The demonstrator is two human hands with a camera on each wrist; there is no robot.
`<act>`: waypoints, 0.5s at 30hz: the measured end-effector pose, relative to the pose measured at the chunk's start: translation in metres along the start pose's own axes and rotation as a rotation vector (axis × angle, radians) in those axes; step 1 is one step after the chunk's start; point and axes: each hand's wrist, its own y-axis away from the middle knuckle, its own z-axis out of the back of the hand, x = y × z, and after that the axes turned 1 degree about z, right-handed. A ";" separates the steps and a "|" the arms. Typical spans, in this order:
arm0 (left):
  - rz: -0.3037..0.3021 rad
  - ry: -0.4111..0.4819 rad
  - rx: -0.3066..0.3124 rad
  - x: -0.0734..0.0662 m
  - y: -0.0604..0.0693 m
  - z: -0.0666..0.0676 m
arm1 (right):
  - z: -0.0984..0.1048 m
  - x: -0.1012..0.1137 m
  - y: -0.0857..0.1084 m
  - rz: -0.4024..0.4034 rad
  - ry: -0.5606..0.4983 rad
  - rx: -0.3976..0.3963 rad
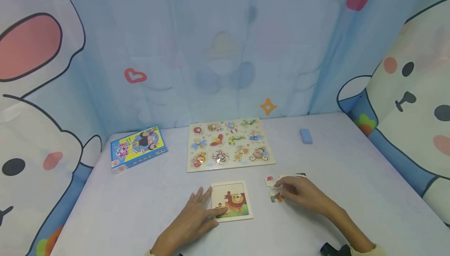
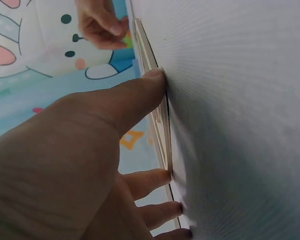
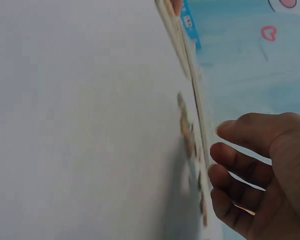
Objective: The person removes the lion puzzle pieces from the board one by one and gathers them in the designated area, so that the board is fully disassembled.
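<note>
A small square jigsaw tray (image 1: 228,185) lies on the table, with joined pieces in it showing a lion (image 1: 236,202) on grass. My left hand (image 1: 191,219) rests at the tray's left side, its index finger reaching over the lower left pieces. In the left wrist view the thumb (image 2: 140,97) and other fingertips touch the tray's edge (image 2: 166,145). Right of the tray lie several loose jigsaw pieces (image 1: 269,181). Over them hovers my right hand (image 1: 306,195), its fingers loosely bent. The right wrist view shows nothing between them; the pieces (image 3: 186,130) look blurred there.
Behind the tray lies a larger board (image 1: 225,167) with several insect and animal pictures. A blue and yellow box (image 1: 138,148) sits at the back left, and a small blue block (image 1: 306,136) at the back right. A printed curtain (image 1: 218,52) hangs behind the table.
</note>
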 end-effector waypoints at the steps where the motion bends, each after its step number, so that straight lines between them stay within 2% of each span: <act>1: 0.000 -0.003 -0.001 0.000 0.001 0.000 | -0.002 0.005 -0.003 0.010 -0.001 -0.011; 8: -0.001 -0.025 0.004 0.000 0.003 0.003 | -0.023 0.049 -0.036 0.091 -0.034 0.015; 12: -0.009 -0.041 0.011 -0.001 0.003 0.003 | -0.044 0.063 -0.050 0.171 -0.044 0.053; 15: -0.028 -0.057 0.005 0.000 0.002 0.004 | -0.058 0.069 -0.055 0.188 -0.032 0.101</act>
